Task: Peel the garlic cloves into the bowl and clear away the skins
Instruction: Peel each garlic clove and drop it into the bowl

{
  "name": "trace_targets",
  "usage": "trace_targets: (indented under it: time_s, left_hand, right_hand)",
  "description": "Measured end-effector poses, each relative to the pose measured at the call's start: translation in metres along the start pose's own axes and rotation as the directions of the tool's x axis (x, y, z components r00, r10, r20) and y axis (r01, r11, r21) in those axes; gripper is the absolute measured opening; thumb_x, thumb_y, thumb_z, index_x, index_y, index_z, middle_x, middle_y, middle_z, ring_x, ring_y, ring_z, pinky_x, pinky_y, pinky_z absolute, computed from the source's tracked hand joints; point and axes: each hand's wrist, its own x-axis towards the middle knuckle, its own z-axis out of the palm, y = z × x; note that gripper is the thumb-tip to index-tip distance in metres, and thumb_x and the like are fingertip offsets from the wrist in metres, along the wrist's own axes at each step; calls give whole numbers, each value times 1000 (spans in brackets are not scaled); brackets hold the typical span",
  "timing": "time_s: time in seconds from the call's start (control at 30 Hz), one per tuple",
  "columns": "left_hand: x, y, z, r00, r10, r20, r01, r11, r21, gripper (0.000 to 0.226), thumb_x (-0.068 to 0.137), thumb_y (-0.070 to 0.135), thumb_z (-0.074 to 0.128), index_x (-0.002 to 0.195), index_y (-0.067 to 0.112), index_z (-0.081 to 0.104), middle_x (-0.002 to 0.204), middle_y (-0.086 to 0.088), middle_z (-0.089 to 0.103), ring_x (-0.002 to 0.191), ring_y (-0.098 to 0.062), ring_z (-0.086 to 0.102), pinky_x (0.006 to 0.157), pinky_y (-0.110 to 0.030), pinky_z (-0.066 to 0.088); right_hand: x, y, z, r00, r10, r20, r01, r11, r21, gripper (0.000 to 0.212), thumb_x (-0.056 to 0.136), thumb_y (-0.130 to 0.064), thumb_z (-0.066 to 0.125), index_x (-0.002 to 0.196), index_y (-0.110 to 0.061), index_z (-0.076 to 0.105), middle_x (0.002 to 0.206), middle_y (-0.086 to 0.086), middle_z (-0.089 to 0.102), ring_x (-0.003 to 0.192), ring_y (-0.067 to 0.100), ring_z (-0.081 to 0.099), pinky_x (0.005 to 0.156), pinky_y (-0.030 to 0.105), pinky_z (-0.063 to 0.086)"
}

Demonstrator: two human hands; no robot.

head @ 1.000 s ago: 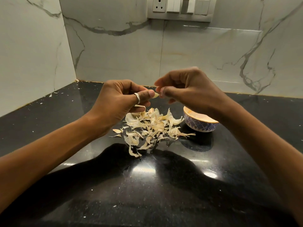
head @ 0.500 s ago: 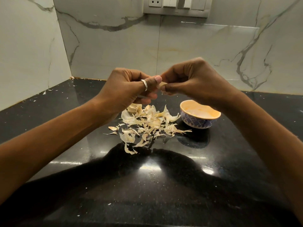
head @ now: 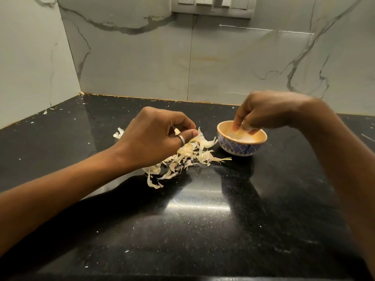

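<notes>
Two bare hands are seen over a black speckled counter (head: 203,220) backed by marble-veined wall panels (head: 132,63). Toward the left, the left hand (head: 158,136) is held low with its fingers curled inward. A ring (head: 182,140) is worn on the digit nearest the camera, and a small pale scrap of skin (head: 177,131) is pinched at the fingertips. Just beneath that hand and to its right, a loose heap of garlic skins (head: 194,155) is spread on the counter, its right edge lying just beside the bowl (head: 235,148). The bowl, blue-patterned outside and pale orange inside, is set right of centre; pale pieces, too blurred to be told apart, are seen within it. Farther right, the right hand (head: 269,112) is lowered over the bowl's far rim with fingertips pointed down, and a pale garlic clove (head: 248,127) is gripped between them, just inside the rim.
</notes>
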Motion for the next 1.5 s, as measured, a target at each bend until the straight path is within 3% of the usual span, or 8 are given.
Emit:
trace_targets:
  time_s: [0.13,0.2,0.37,0.53,0.67,0.83,1.33,1.5]
  left_hand:
    - [-1,-4,-1,1000,-7,11,6,998,67,26,89,49,63,98,28,77,76,15,71,61,-3,64,59,-36,55]
    - [-1,-3,-1,1000,-4,-4,4,992,126,27,90,50,61,98,30,77,74,21,66,58,5,57,58,-31,53]
    - [-2,-8,-7,999,-10,-33,19,958,287,13,92,36,69,100,29,77,84,14,73,63,-3,51,65,-30,50]
    - [1,-12,-17,996,-68,-56,84,922,379,11,92,31,67,95,26,77,85,6,74,80,-20,68,70,-39,56]
    - [0,-16,-17,982,-173,-75,188,886,423,15,93,36,64,98,29,76,91,3,76,87,-25,69,76,-40,56]
    - [1,-16,-17,970,-237,-46,233,865,444,19,95,40,63,103,28,76,95,3,75,89,-23,67,76,-35,51]
    - [0,-10,-20,960,-279,26,239,863,445,17,93,32,63,105,31,74,95,5,73,89,-23,65,77,-37,53]
    - [-1,-10,-20,964,-263,35,225,879,420,17,93,32,64,106,31,74,99,5,73,92,-22,65,79,-36,52]
  right_hand:
    - [-2,-3,2,999,-23,-28,22,999,-50,31,93,-4,56,99,-24,79,72,-11,68,67,6,67,64,23,54]
    - [0,-5,4,980,-100,-175,86,993,-83,25,95,-10,58,104,-22,78,81,-8,71,74,12,66,69,27,52]
    - [4,-23,18,787,-414,-457,434,899,-66,21,94,-15,70,114,-15,76,100,1,75,83,9,68,77,13,53]
    - [0,-44,41,810,-497,-311,523,852,1,19,92,-14,73,111,-17,77,99,-5,76,86,4,70,85,22,58]
    - [0,-51,56,856,-492,-158,489,870,-60,26,93,-37,71,111,-18,76,99,-3,75,89,13,68,82,32,56]
    - [-5,-56,60,904,-427,-1,426,903,-55,44,89,-52,71,122,-23,71,109,-7,71,96,10,65,78,25,49]
    - [-2,-56,57,886,-424,-187,460,854,242,24,88,-23,79,111,-18,74,91,-5,75,81,3,71,83,28,59]
    - [-2,-58,61,889,-439,-132,457,866,201,16,87,-27,80,100,-19,76,85,-5,76,79,6,71,82,35,59]
